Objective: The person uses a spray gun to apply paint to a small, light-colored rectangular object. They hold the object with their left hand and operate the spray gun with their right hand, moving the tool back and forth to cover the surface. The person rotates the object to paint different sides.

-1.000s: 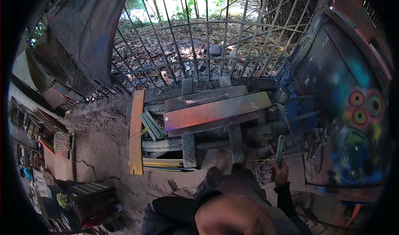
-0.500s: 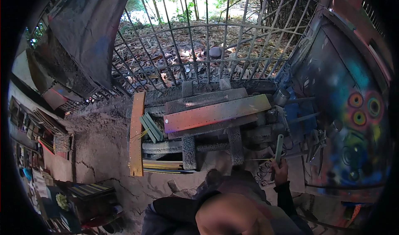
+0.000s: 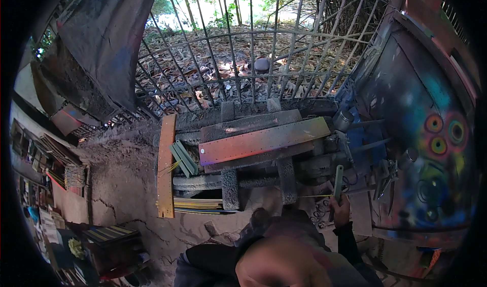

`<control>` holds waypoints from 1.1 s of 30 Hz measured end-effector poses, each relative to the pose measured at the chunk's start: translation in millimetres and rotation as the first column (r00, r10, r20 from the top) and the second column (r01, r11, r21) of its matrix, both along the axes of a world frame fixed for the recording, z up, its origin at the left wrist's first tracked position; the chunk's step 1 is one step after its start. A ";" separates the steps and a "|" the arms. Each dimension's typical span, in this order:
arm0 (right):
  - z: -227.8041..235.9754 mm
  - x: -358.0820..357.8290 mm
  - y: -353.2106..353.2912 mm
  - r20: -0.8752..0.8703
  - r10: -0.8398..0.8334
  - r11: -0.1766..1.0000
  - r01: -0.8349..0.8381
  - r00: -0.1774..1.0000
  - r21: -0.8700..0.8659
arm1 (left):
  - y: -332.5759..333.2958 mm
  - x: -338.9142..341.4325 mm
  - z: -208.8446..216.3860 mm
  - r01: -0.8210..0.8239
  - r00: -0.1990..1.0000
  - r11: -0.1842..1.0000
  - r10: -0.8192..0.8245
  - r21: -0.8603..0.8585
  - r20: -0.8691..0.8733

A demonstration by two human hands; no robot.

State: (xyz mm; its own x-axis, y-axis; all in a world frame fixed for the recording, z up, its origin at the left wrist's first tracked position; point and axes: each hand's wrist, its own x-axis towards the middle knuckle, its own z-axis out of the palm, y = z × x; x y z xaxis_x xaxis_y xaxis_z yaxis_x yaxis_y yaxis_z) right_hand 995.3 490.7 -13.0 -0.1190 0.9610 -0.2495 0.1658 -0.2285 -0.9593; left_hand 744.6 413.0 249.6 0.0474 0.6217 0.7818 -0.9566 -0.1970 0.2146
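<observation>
My right hand [image 3: 341, 211] is closed around the lower end of a grey-green flat strip [image 3: 338, 178], which stands nearly upright at the right of the bench. A thin yellow stick [image 3: 313, 195] reaches leftward from beside that hand; whether my fingers hold it too is unclear. I cannot see my left hand. On the soot-dark bench [image 3: 231, 188] lies a long painted board [image 3: 264, 141], orange to green with small holes along its edges. Left of it are several similar grey-green strips [image 3: 184, 158] with yellow sticks, beside an upright-lying orange perforated board [image 3: 166, 170].
Yellow and dark sticks [image 3: 198, 204] lie in a bundle under the bench's front edge. A metal can [image 3: 343, 119] stands at its right end, near tools [image 3: 388, 178]. Metal bars [image 3: 231, 58] close off the far side. A spray-painted panel [image 3: 431, 129] leans at right.
My right hand and the strip have shifted slightly left. The thin yellow stick moves left with them. The boards on the bench stay put.
</observation>
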 end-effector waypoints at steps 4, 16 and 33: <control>16.2 -8.2 0.5 -0.005 0.006 1.000 -0.006 1.000 -0.011 | -0.2 0.7 -12.2 -0.111 0.994 0.994 0.111 0.022 -0.015; 0.9 -3.0 2.8 -0.030 0.012 1.000 -0.012 0.999 -0.019 | 0.5 -18.9 -12.4 -0.235 0.958 0.969 0.244 0.071 -0.149; 10.2 -7.4 3.1 -0.036 0.053 0.996 -0.055 0.998 -0.073 | -6.2 -16.0 34.4 -0.776 0.585 0.532 0.808 0.338 0.071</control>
State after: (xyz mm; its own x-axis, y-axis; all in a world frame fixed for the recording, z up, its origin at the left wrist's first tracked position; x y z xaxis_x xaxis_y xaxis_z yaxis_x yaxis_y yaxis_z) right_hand 987.9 493.9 -2.8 -0.1799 0.9319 -0.3149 0.1472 -0.2910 -0.9453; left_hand 728.7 406.8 284.1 -0.2702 0.1717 0.9474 -0.3563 -0.9320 0.0672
